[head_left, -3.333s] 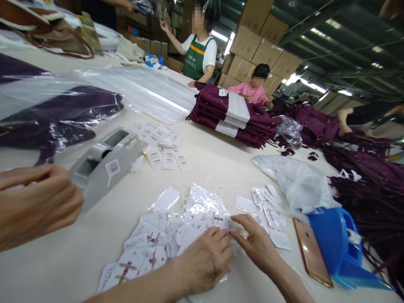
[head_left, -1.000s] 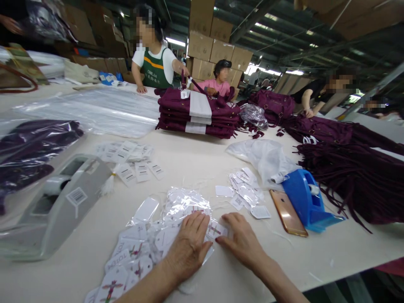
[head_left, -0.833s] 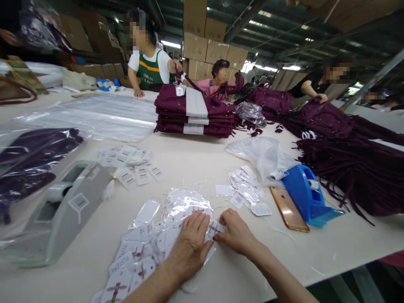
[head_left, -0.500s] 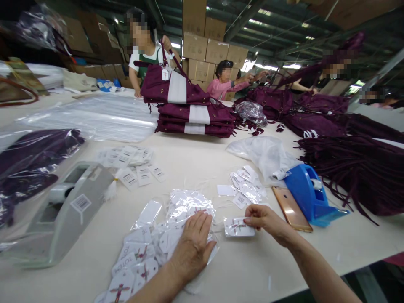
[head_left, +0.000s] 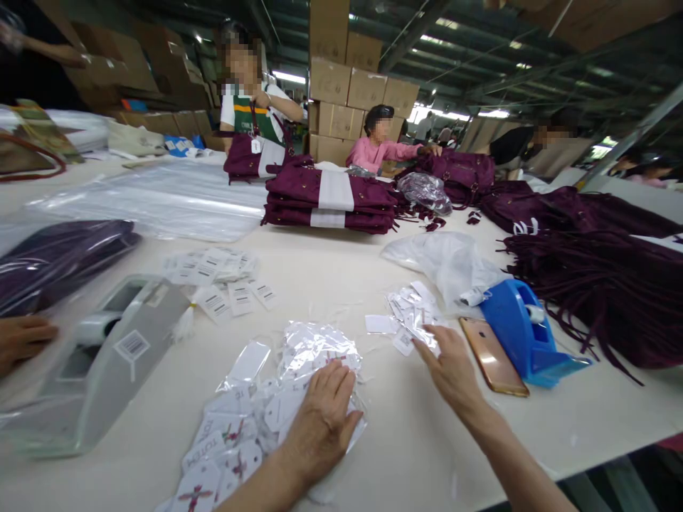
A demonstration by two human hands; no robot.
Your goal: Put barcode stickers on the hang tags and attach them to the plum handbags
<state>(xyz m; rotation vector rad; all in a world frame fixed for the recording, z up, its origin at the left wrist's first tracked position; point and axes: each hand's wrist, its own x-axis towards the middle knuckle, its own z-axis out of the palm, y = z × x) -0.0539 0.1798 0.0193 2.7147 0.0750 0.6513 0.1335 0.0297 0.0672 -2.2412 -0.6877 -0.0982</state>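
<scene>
My left hand (head_left: 323, 416) lies flat, fingers stretched, on a heap of printed hang tags (head_left: 229, 434), some in clear plastic sleeves. A shiny stack of sleeved tags (head_left: 320, 348) sits just beyond its fingertips. Over to the right, my right hand (head_left: 451, 366) reaches to a smaller pile of tags (head_left: 413, 309), its thumb and fingers apart at the near edge. Its fingertips partly cover that pile, and I see nothing gripped between them. A blank white card (head_left: 380, 324) rests at the pile's left side.
A grey tape dispenser (head_left: 107, 355) stands left, with another person's hand (head_left: 24, 341) beside it. Barcode tags (head_left: 240, 295) lie mid-table. A phone (head_left: 494, 355) and blue tape dispenser (head_left: 517, 327) are right. Stacked purple bags (head_left: 368, 195) and co-workers are beyond.
My right hand has moved away from me to the small pile and no longer shows the sleeved tag it held. Another person's hand has appeared at far left. A co-worker's bag has shifted left.
</scene>
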